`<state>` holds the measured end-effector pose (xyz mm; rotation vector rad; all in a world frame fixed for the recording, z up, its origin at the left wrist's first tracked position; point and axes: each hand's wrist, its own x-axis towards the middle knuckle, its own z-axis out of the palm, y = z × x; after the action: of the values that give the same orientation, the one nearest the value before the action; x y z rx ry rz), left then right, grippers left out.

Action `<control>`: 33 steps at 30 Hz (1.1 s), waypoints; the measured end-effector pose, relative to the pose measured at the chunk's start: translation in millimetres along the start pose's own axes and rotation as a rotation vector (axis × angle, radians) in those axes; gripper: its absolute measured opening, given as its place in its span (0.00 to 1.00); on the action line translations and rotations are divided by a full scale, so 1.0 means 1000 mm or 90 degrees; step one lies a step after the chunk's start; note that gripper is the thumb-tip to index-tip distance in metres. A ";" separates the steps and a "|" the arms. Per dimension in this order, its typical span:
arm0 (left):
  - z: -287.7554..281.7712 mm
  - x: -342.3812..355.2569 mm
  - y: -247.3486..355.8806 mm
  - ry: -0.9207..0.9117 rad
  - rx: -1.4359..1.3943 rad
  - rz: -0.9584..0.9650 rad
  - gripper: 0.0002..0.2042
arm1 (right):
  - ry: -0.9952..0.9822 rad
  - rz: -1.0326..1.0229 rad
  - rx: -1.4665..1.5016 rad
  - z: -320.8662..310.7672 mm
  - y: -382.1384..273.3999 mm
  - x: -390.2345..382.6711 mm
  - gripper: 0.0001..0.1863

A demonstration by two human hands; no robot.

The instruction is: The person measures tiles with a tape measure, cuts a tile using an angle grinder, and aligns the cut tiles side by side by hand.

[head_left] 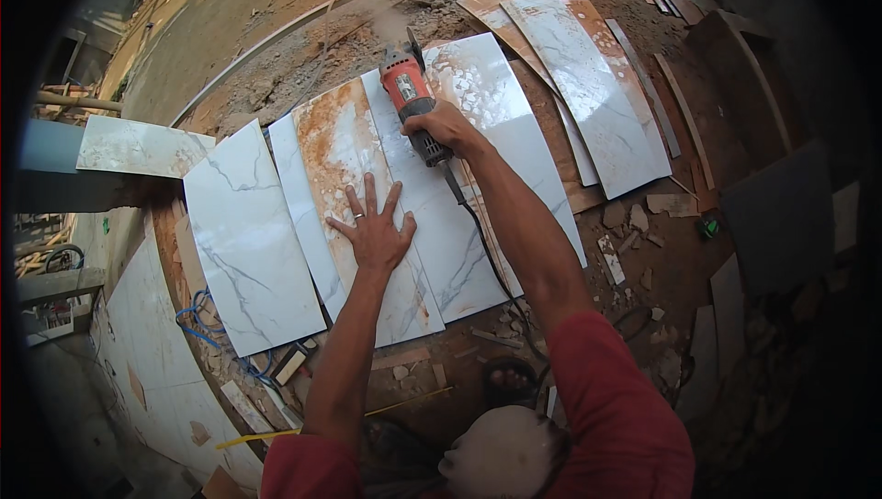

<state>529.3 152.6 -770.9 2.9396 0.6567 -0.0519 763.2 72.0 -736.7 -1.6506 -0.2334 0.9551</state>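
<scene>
My right hand (443, 125) is wrapped round the dark rear body of a red angle grinder (404, 85). Its disc stands at the far edge of the marble-patterned tiles, where a little dust hangs in the air. A black cord runs from the grinder's rear back toward me. On a white tile (404, 278) streaked with brown dirt, my left hand (375, 234) lies flat, fingers spread, holding nothing. A ring shows on one finger. To the right of this tile lies another grey-veined tile (533, 168) with dirt at its far end.
A veined tile (253, 242) lies at the left, and a stack of tiles (588, 85) at the far right. Blue rope (197, 315), a yellow strip (248, 439), a green-and-black tape measure (707, 228) and broken tile pieces (611, 258) lie around. A long metal bar (322, 10) curves across the back.
</scene>
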 end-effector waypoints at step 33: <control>0.004 0.001 0.000 0.014 0.017 0.011 0.30 | 0.011 -0.016 -0.029 0.001 0.007 -0.012 0.17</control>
<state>530.5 152.7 -774.5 2.9750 0.6395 -0.0259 752.6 63.8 -737.2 -1.6937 -0.2657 0.9229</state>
